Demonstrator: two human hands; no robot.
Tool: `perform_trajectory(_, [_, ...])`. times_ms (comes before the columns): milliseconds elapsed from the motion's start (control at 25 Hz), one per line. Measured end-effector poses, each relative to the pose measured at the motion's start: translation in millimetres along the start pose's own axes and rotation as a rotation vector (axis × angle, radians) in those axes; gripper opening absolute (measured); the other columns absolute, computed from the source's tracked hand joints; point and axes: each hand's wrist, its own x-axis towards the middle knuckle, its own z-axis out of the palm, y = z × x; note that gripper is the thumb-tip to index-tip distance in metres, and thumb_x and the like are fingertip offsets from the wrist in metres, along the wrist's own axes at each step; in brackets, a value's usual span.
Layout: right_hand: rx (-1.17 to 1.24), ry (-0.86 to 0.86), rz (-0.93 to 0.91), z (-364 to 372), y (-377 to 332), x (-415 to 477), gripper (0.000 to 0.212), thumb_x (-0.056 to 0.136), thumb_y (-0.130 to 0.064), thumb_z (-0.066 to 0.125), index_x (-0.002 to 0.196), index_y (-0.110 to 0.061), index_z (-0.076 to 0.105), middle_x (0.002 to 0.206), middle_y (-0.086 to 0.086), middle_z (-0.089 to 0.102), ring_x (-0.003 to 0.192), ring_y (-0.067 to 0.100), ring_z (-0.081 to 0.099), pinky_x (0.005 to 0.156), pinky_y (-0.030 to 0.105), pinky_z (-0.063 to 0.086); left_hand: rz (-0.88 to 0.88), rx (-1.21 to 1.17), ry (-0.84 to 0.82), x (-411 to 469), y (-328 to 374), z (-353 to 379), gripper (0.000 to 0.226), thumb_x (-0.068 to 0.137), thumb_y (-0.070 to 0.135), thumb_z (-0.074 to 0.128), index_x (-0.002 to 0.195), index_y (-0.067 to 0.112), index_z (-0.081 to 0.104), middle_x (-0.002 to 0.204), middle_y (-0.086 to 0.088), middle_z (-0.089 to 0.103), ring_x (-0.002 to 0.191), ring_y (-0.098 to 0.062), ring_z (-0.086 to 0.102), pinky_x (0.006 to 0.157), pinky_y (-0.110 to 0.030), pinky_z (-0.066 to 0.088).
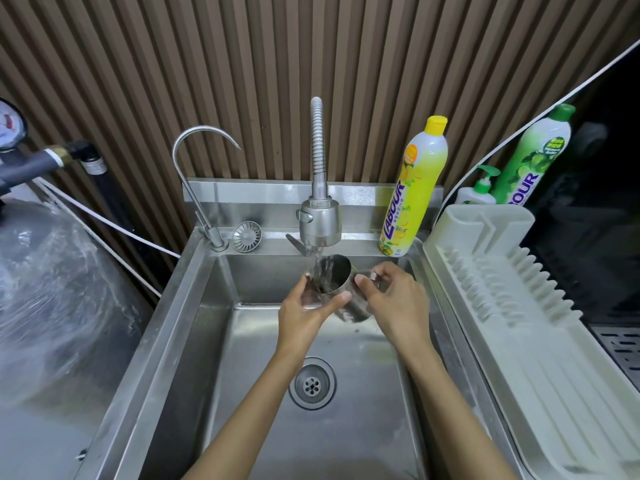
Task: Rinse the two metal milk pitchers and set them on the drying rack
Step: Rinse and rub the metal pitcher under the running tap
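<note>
Over sink [194,306] | both hands [304,313] grip pitcher [337,282] | water running in

- A wall [242,64] of brown vertical slats is running across the far side.
- A steel sink [180,323] is sitting below it, its surfaces catching soft overhead light.
- A grey pipe [41,164] with a pressure gauge [8,123] is standing at far left.
- A dark glossy panel [595,202] is filling the right side.

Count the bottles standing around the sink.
3: yellow dish soap bottle on the sink's back ledge; green dish soap bottle and small pump bottle behind the drying rack. Others may be hidden.
</note>
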Motion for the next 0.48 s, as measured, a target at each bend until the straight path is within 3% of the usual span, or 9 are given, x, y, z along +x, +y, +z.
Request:
perform_trajectory(40, [0.042, 0.021, -0.019, 1, 0, -1, 0.017, 0.083, -0.03, 0.061, 0.073, -0.022, 0.049, 0.092, 0.006, 0.072, 0.086, 0.029, 0.065, 0.076, 0.037, 0.049, 0.029, -0.017, -0.018, 4, -1, 2, 0.065, 0.054, 0.039, 0.083, 0.114, 0.027, 0.06, 0.109, -0.001, 0.072, 0.104, -0.018, 0.066, 0.09, -0.025, 0.051])
perform_trajectory(120, [0.354, 0.0, 0.029, 6, 0, 0, 0.009, 0.084, -0.023, 0.062, 0.079, -0.02, 0.055, 0.103, 0.004, 0.071, 0.088, 0.02, 0.065, 0.076, 0.042, 0.055, 0.117, -0.055, -0.002, 12, 2, 2, 0.082, 0.057, 0.029, 0.084, 0.13, 0.029, 0.047, 0.125, 0.0, 0.064, 0.116, -0.014, 0.061, 0.098, -0.028, 0.048])
perform_trajectory(200, [0.62, -0.109, 0.112, 12, 0, 0, 0.013, 0.085, -0.019, 0.062, 0.075, -0.016, 0.055, 0.101, 0.001, 0.069, 0.088, 0.015, 0.063, 0.075, 0.038, 0.059, 0.214, -0.013, 0.041, 16, 11, -6, 0.095, 0.056, 0.024, 0.084, 0.138, 0.033, 0.038, 0.136, 0.008, 0.054, 0.123, -0.002, 0.051, 0.105, -0.023, 0.04])
perform_trajectory(280, [0.763, -0.231, 0.176, 21, 2, 0, 0.017, 0.087, -0.016, 0.061, 0.072, -0.014, 0.054, 0.084, 0.0, 0.067, 0.087, 0.017, 0.062, 0.082, 0.037, 0.058, 0.322, 0.102, 0.082, 9, 27, -17, 0.09, 0.058, 0.016, 0.084, 0.129, 0.042, 0.035, 0.124, 0.023, 0.046, 0.112, 0.019, 0.043, 0.098, -0.005, 0.033])
perform_trajectory(320, [0.835, -0.293, 0.204, 26, 3, -1, 0.016, 0.087, -0.016, 0.06, 0.073, -0.012, 0.054, 0.08, 0.001, 0.066, 0.086, 0.018, 0.062, 0.085, 0.038, 0.057, 0.366, 0.178, 0.119, 3, 32, -20, 0.087, 0.06, 0.018, 0.082, 0.127, 0.042, 0.033, 0.116, 0.025, 0.042, 0.105, 0.021, 0.041, 0.094, -0.005, 0.033])
perform_trajectory(400, [0.962, -0.396, 0.248, 31, 2, -5, 0.014, 0.088, -0.018, 0.058, 0.078, -0.009, 0.054, 0.084, 0.01, 0.068, 0.081, 0.023, 0.067, 0.078, 0.037, 0.059, 0.4, 0.413, 0.237, -10, 39, -23, 0.084, 0.06, 0.042, 0.075, 0.134, 0.033, 0.038, 0.112, 0.014, 0.041, 0.106, 0.001, 0.041, 0.096, -0.023, 0.034])
perform_trajectory(480, [0.954, -0.421, 0.28, 29, -1, -8, 0.016, 0.088, -0.022, 0.058, 0.083, -0.007, 0.057, 0.085, 0.012, 0.069, 0.071, 0.026, 0.07, 0.063, 0.034, 0.061, 0.337, 0.623, 0.351, -16, 41, -24, 0.097, 0.052, 0.072, 0.056, 0.135, 0.023, 0.044, 0.11, 0.001, 0.044, 0.108, -0.018, 0.041, 0.091, -0.036, 0.036])
